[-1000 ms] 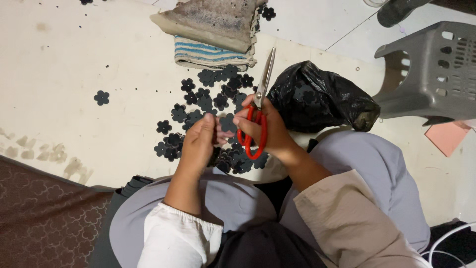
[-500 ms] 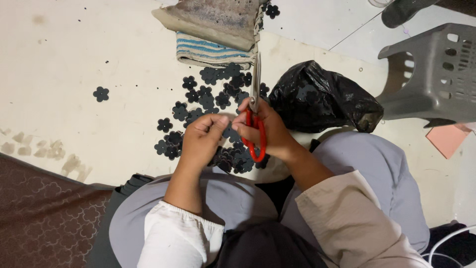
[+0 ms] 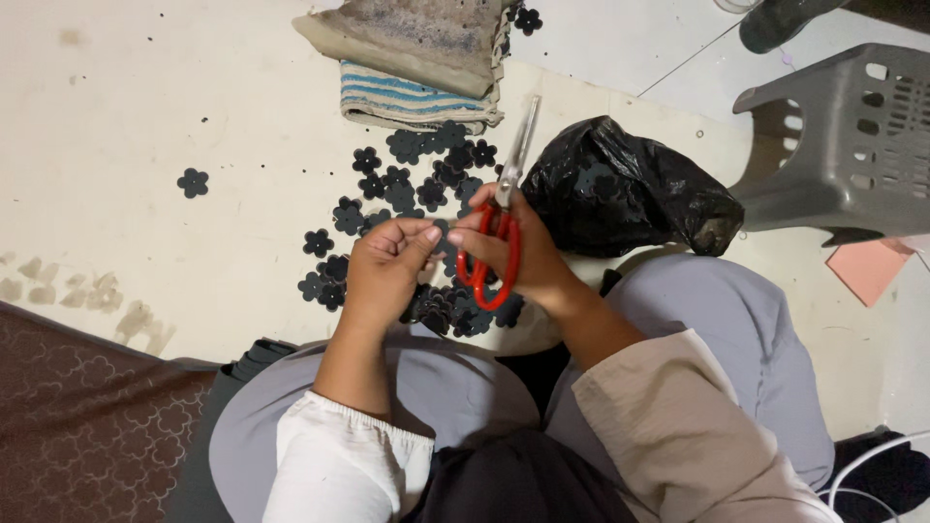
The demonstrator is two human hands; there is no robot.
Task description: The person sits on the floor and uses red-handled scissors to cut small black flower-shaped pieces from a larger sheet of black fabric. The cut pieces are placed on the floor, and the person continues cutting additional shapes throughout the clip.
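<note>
Head view: right hand (image 3: 518, 254) grips red-handled scissors (image 3: 499, 218).

Pretty even indoor light from overhead, nothing blown out. The pale floor (image 3: 145, 107) is brightest up top; past the black plastic bag (image 3: 625, 189), toward the bottom edge, it goes dim. Soft shadows, mild sheen on the bag, focus decent throughout.

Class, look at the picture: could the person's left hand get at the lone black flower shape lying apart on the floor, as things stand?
Probably yes. The left hand has only bare floor between it and the lone flower shape, though it is pinching a small piece now.
</note>
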